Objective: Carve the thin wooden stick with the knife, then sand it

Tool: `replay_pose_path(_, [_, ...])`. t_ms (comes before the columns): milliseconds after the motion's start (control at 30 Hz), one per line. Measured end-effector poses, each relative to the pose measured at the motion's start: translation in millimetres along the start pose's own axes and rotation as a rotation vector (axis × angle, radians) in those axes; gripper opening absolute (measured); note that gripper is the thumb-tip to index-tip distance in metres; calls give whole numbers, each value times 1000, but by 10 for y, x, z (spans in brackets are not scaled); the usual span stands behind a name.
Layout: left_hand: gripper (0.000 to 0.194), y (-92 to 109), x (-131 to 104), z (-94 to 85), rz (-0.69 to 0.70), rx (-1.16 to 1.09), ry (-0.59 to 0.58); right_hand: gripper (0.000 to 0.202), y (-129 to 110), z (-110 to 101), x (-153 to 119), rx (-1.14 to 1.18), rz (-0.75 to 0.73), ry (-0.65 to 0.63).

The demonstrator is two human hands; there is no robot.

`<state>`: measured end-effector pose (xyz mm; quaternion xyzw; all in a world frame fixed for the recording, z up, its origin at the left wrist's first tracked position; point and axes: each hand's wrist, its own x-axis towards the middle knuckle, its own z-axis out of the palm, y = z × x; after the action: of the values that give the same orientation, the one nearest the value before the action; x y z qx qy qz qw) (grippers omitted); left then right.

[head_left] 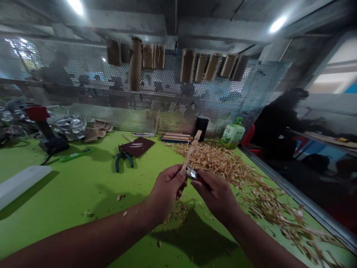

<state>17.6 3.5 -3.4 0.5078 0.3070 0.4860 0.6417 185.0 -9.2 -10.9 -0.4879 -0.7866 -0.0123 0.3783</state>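
My left hand [167, 188] is closed round the lower end of a slim carved wooden stick [192, 150], which points up and slightly right, with notches near its top. In my right hand [219, 193] is a utility knife [193, 173], its metal head showing and a bit of red at the grip. The knife's tip meets or nearly meets the stick just above my left fingers; exact contact is too small to tell. Small wood chips [178, 214] lie on the green table [111, 190] under my hands.
A heap of wood shavings [214, 160] spreads along the right side. Behind it stands a green-labelled bottle [233, 134]. Pliers [124, 160] and dark sandpaper [138, 146] lie left of centre. Farther left are a green knife [76, 154] and a white block [23, 182]. A person [276, 123] sits right.
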Motion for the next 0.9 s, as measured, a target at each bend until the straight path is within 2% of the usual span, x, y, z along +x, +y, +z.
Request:
replay_pose_path(133, [24, 0, 33, -16, 47, 58, 32, 22, 18, -12, -8, 47, 24, 41])
replay_pose_path(300, [25, 8, 20, -2, 28, 53, 54, 22, 2, -29, -10, 54, -1, 67])
replay_pose_path(500, [30, 46, 23, 26, 39, 56, 138, 23, -29, -32, -5, 69, 39, 71])
replay_pose_path(600, [19, 69, 18, 4, 65, 112, 115, 24, -26, -35, 2, 53, 64, 87])
replay_pose_path(667, [25, 59, 15, -21, 60, 133, 95, 24, -24, -42, 11, 57, 80, 100])
replay_pose_path(767, [24, 5, 29, -47, 39, 41, 67, 23, -30, -56, 24, 81, 103, 106])
replay_pose_path(900, [24, -38, 65, -53, -55, -208, 36, 24, -34, -59, 34, 70, 107, 98])
